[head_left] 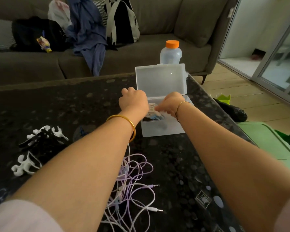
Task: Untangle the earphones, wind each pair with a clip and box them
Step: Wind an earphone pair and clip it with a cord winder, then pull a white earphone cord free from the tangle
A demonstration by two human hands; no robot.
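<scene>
Head-worn camera looks forward and down, close over the table point(40, 101).

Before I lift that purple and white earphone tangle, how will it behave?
The earphone tangle looks thin and loosely looped, so it will probably hang floppy and come up as one clump. It seems light. The loose plugs may dangle and snag.

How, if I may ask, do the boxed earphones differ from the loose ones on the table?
The boxed earphones are wound into a coil; the loose earphones sprawl in a tangle. The boxed earphones sit in the clear box; the loose earphones lie on the table. Both have pale cords.
</scene>
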